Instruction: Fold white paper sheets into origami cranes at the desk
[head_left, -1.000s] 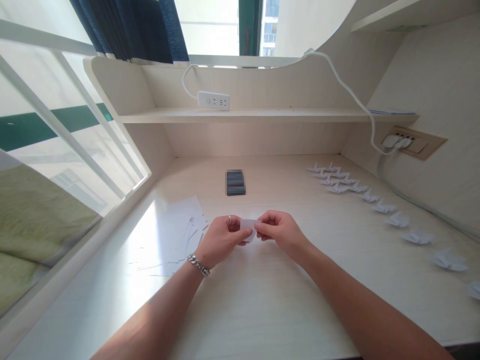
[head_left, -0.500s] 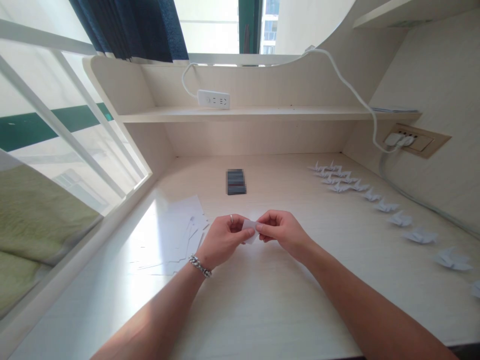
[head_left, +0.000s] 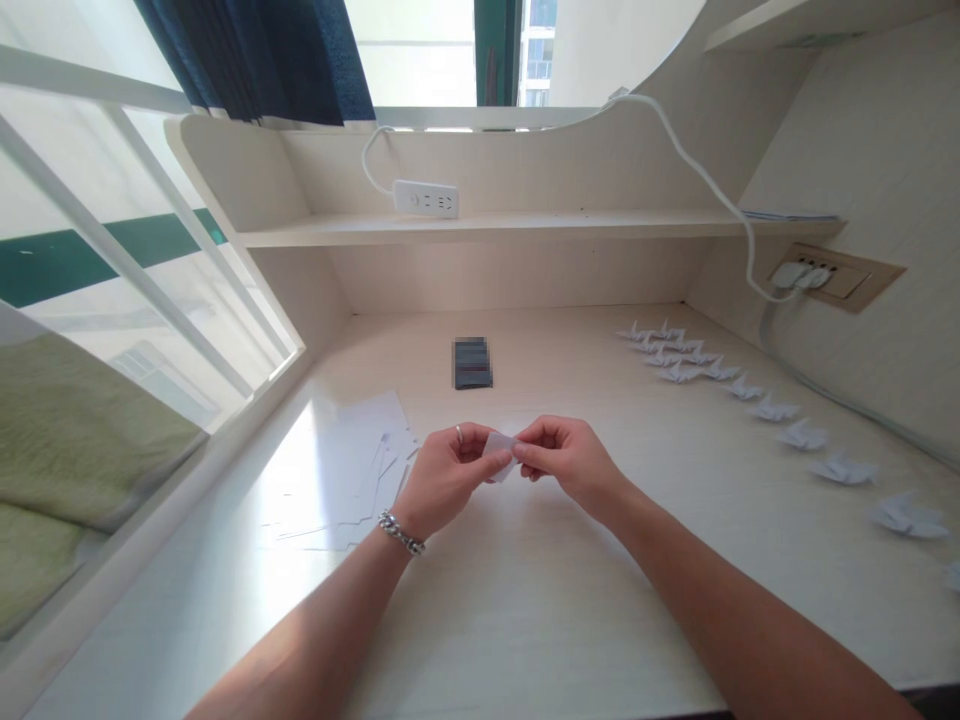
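A small folded piece of white paper is held between my two hands, above the middle of the desk. My left hand pinches its left side between thumb and fingers; a ring and a chain bracelet are on this hand and wrist. On the other side, my right hand grips the paper's right corner with thumb and forefinger. The fingertips hide part of the folds. Off to the right stand several folded paper cranes in rows along the desk.
Loose white paper sheets and strips lie left of my hands. Beyond them sits a dark, blurred-out flat object. A power strip rests on the shelf, and a white cable runs to the wall socket.
Almost nothing differs. Both hands keep their pinch on the paper, which has tilted slightly; the view has shifted a touch.
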